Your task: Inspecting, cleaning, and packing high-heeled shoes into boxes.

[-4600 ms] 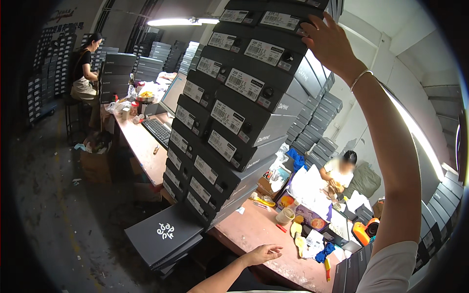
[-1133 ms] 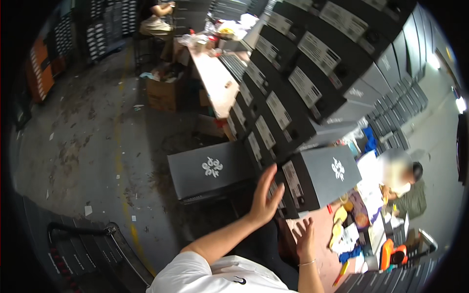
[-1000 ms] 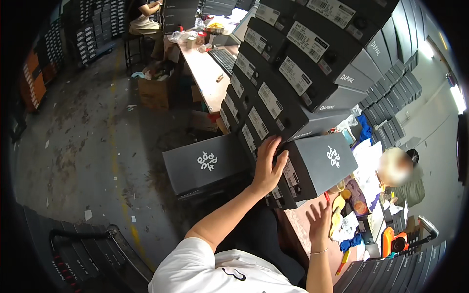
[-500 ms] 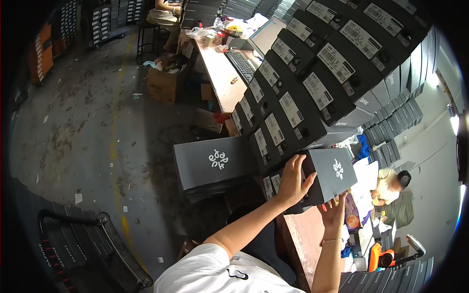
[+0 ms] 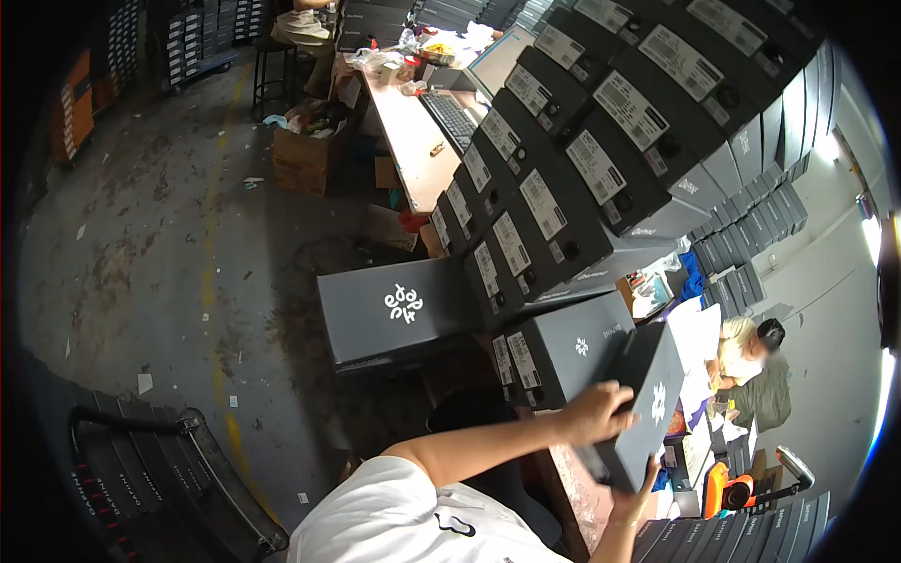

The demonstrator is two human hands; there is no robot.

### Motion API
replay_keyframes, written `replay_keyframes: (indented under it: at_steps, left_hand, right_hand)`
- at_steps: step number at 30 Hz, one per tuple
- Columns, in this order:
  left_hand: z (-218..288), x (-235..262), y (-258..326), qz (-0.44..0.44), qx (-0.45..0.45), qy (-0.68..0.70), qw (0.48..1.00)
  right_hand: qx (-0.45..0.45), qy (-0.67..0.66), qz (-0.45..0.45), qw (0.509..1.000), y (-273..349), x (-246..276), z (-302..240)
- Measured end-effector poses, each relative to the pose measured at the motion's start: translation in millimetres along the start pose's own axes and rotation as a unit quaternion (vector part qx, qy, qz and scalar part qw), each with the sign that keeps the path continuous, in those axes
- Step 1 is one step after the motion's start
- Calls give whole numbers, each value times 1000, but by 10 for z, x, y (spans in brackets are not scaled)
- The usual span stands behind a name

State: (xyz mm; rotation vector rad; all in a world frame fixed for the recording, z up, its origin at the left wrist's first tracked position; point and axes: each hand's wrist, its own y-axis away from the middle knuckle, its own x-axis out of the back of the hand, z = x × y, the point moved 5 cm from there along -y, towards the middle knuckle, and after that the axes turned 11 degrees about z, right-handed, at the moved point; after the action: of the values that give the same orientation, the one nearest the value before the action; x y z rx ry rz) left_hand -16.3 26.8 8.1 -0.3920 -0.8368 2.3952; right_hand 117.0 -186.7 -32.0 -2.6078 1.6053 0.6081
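Observation:
I hold a flat dark grey box (image 5: 650, 403) with a white logo, tilted on its edge, just off the low end of a tall leaning stack of dark labelled boxes (image 5: 563, 188). My left hand (image 5: 597, 413) grips the box's upper near edge. My right hand (image 5: 640, 492) supports it from below, mostly hidden by the box. Next to it, another grey box (image 5: 563, 352) of the stack lies flat. Left of that, a box with a large white logo (image 5: 394, 310) tops a low pile.
A long table (image 5: 408, 150) with a keyboard (image 5: 450, 117) runs behind the stack. A cardboard carton (image 5: 305, 159) sits on the floor beside it. One person sits at the top (image 5: 300, 19), another at the right (image 5: 751, 361). A black cart (image 5: 141, 469) of boxes stands lower left.
My left hand went from pressing on the stack's face to gripping one grey box. That box has come away from the stack, and both hands now hold it tilted, lower right.

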Motion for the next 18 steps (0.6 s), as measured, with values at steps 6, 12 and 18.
replay_keyframes:
  at_steps: [6,12,18]
  left_hand:
    - [-718,-592,1067,-102,163,-22,981]
    - [-1243,-815,1210,-180,385,4,905]
    - [-943,-1308,861,-162,389,133,897]
  right_hand:
    - [-59,63,148,985,298,968,815]
    - [-95,191,133,968,-20,1137,837]
    - [-11,91,144,985,106,853,157]
